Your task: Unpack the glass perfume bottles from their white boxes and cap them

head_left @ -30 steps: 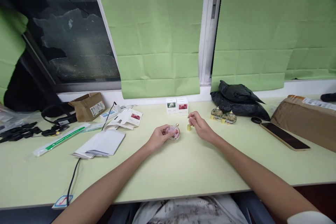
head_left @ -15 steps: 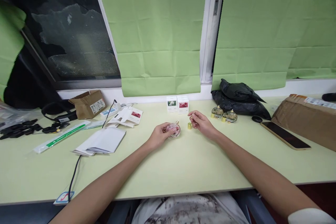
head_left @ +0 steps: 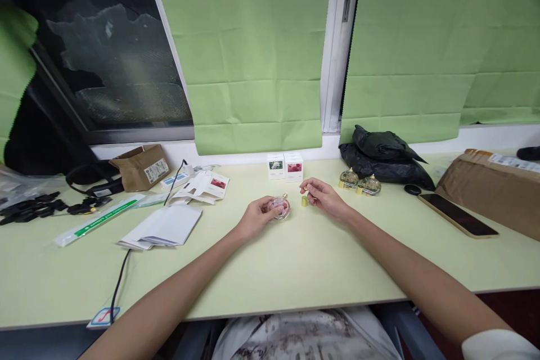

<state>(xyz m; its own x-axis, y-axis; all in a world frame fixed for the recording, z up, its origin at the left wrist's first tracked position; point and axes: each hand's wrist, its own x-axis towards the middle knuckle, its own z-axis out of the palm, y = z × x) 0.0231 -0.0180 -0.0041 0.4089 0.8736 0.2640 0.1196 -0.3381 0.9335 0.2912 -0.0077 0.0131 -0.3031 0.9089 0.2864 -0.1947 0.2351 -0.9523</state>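
Observation:
My left hand (head_left: 258, 215) is closed round a flat, round glass perfume bottle (head_left: 282, 208) with pinkish contents and a small gold top pointing up and away. To its right, my right hand (head_left: 323, 197) hovers over the table with its fingers curled and the thumb near the index fingertip. Whatever is in that pinch is too small to make out. A gold cylindrical cap (head_left: 304, 201) stands on the table just below the right fingertips, apart from the bottle. Two similar round bottles, one of them the nearer bottle (head_left: 370, 185), sit further right with gold caps beside them.
Two small white boxes (head_left: 285, 173) with flower pictures stand by the wall. Flattened white cartons (head_left: 206, 187), folded white paper (head_left: 169, 225) and a brown box (head_left: 141, 170) lie left. Black bags (head_left: 383, 157), a phone (head_left: 458, 215) and a cardboard parcel (head_left: 491, 194) are right.
The fingers of my right hand have shifted slightly, and the small gold glint between them no longer shows clearly. My left hand still holds the bottle in the same spot.

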